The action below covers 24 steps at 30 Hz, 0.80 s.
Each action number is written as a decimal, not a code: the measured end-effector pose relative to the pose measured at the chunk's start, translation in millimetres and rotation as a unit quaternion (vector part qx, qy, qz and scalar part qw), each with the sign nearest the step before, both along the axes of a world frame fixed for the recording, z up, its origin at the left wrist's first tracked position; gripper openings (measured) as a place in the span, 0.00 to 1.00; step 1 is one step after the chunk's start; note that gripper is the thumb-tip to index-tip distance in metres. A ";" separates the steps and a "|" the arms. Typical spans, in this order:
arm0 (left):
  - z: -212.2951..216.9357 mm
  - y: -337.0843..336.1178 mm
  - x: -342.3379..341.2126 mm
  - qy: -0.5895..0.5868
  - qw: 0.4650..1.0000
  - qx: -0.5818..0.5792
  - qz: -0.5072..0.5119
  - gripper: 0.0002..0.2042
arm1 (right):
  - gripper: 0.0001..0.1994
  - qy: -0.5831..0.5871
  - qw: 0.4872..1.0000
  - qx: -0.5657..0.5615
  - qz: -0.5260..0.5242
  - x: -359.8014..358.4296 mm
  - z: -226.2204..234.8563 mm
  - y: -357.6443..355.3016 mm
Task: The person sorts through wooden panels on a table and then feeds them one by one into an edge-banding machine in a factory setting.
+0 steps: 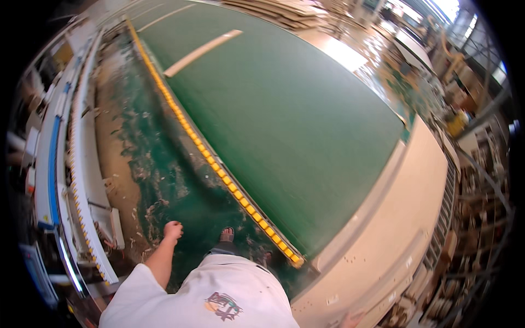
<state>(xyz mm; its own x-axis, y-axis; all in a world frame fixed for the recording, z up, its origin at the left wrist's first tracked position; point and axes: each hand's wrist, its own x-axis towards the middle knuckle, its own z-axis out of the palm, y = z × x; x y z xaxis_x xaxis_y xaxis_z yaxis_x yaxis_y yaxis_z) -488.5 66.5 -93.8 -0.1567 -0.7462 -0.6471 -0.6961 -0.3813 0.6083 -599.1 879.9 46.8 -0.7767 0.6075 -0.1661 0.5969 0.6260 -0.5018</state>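
Note:
My left hand [173, 232] hangs at my left side over the green floor. Its fingers are curled in, and nothing shows in them. At the lower edge, only a blurred part of my right hand [353, 319] is in view, by the pale wooden panels [377, 235] on my right. Its fingers are too cut off and smeared to read, and I cannot tell whether it touches a panel. Ahead of me a wide green conveyor belt [295, 126] stretches away. A narrow wooden strip [202, 53] lies across its far part.
Yellow rollers [219, 169] line the belt's near-left edge. The worn green floor [164, 169] is littered with scraps. On the left runs a long machine [57, 147] with a blue rail. Stacked boards [273, 12] lie beyond the belt, and a rack of wooden pieces [484, 213] stands at right.

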 end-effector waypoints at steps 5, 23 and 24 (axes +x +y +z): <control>-8.0 18.1 -0.8 -0.078 0.997 0.001 0.012 0.16 | 0.50 -0.028 0.994 0.088 0.052 7.5 -12.6 26.7; -35.2 17.0 16.9 -0.075 0.995 -0.066 -0.012 0.28 | 0.34 0.151 0.947 0.181 0.219 -148.7 -16.1 -191.2; -37.9 19.4 10.4 -0.060 0.998 -0.025 -0.014 0.27 | 0.32 0.157 0.967 0.068 0.188 -159.6 -30.9 -208.1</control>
<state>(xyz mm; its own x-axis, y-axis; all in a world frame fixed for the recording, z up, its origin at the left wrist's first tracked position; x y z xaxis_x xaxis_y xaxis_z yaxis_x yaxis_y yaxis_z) -478.0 85.8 -131.7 -0.1020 -0.7749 -0.6238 -0.7755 -0.3309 0.5377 -758.7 671.8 15.9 -0.9465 0.2710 0.1753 0.1450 0.8422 -0.5193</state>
